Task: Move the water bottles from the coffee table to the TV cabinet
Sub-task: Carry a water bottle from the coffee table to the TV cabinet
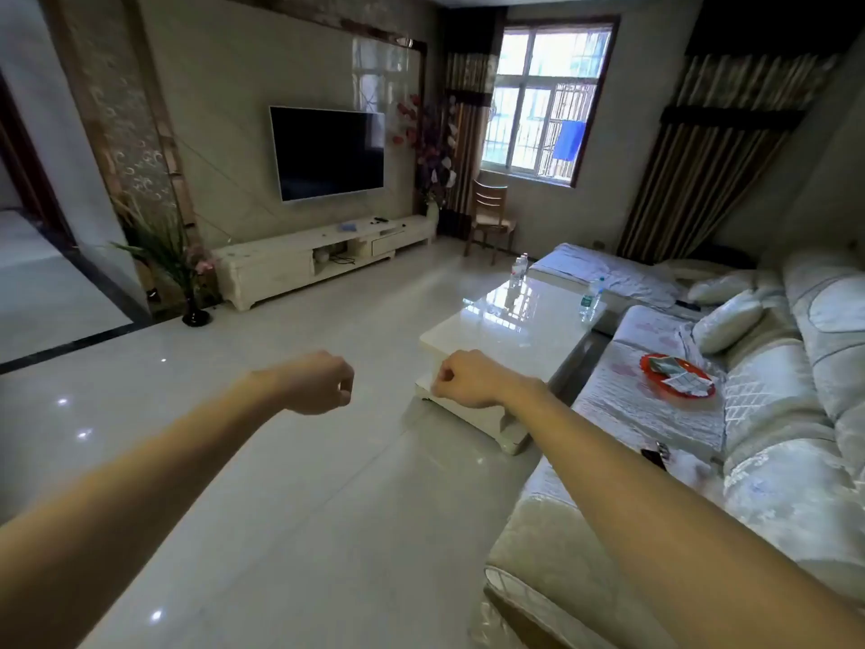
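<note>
Two clear water bottles stand on the glossy white coffee table (pixel 510 330): one bottle (pixel 519 267) at its far end, another bottle (pixel 590 299) at its right edge by the sofa. The long white TV cabinet (pixel 323 257) runs along the far wall under the wall-mounted TV. My left hand (pixel 318 384) and my right hand (pixel 465 379) are stretched out in front of me above the floor, both curled into fists and holding nothing. My right hand is level with the table's near corner, well short of both bottles.
A pale sofa (pixel 702 414) lines the right side, with cushions, a red tray (pixel 678 374) and a dark remote on it. A wooden chair (pixel 491 217) stands under the window. A potted plant (pixel 178 255) stands left of the cabinet. Shiny tiled floor lies between me and the cabinet.
</note>
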A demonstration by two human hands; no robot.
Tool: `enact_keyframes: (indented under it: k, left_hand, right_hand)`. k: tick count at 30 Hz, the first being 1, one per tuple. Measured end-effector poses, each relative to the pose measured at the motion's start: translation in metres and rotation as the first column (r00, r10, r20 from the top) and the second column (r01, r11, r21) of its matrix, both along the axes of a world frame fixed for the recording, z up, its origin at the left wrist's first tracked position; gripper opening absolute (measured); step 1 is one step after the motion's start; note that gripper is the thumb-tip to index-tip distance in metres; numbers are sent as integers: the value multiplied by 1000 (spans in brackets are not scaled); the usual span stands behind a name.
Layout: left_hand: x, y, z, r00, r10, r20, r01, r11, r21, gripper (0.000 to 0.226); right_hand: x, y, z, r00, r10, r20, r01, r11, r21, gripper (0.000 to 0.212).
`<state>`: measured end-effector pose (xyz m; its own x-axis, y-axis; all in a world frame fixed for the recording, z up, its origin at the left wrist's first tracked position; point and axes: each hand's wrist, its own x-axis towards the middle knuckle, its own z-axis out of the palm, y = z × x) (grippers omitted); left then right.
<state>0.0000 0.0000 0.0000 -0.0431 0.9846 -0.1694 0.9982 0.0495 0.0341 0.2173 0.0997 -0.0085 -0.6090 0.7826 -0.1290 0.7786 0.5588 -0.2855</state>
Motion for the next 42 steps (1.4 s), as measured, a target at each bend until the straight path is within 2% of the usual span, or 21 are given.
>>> enact_keyframes:
  k: [8, 14, 17, 21, 26, 34, 39, 42]
  left_hand:
    - [-57, 48, 0, 999, -20, 33, 22, 998, -57, 23]
    - [-72, 95, -24, 998, -50, 44, 55, 993, -107, 24]
    - [-78, 126, -36, 997, -56, 50, 62, 990, -130, 24]
    - [-88, 176, -42, 997, -59, 41, 63, 990, -128, 23]
    - [-103, 250, -39, 998, -29, 63, 31, 999, -32, 23]
    - [-120, 356, -62, 996, 3, 89, 12, 986, -163, 25]
    - [-156, 418, -70, 996, 16, 85, 1, 982, -187, 23]
    - [-183, 459, -80, 997, 7, 82, 9, 980, -199, 23]
  right_hand:
    - [-47, 38, -4, 998, -68, 11, 68, 996, -49, 36]
    - [-59, 81, -24, 995, -100, 23, 102, 993, -61, 37]
    - [-65, 111, -34, 996, -75, 55, 77, 996, -40, 30]
    - [-77, 163, -47, 997, -68, 43, 71, 995, -71, 33]
    - [-95, 243, -58, 1000, -28, 1, 28, 993, -113, 33]
    - [-120, 353, -83, 999, 3, 48, 5, 984, -180, 30]
    - [-148, 418, -94, 998, -7, 61, 19, 979, -202, 26]
    - [-174, 458, -99, 998, -2, 55, 13, 980, -201, 31]
